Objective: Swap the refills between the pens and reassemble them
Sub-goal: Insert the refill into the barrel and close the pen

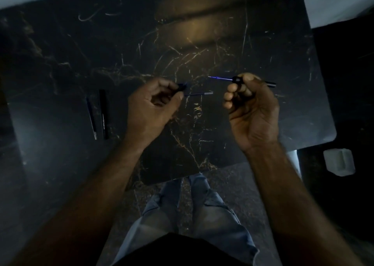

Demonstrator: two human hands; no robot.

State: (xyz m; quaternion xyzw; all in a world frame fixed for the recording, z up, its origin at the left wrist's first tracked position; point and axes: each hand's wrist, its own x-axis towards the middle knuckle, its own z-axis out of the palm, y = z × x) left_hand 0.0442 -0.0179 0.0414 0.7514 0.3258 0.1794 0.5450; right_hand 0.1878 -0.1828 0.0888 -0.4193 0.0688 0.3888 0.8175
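Presently on the dark marbled surface (pixel 202 43): one loose refill (pixel 91 117) just beside one black pen barrel (pixel 103 114), far left. Right hand (pixel 252 108), grip clenched on a second barrel (pixel 270 83), blue refill (pixel 220 78) protruding leftward. Left hand (pixel 149 106), grip pinching a small dark pen part (pixel 182 86); another refill (pixel 199 93) lies just beside it.

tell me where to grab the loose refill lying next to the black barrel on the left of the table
Pinch the refill at mid-length with thumb and forefinger across its thin width, coming from above and its left side. It lies flat, close beside the black barrel on its right, so that side is crowded. Both hands look occupied now.
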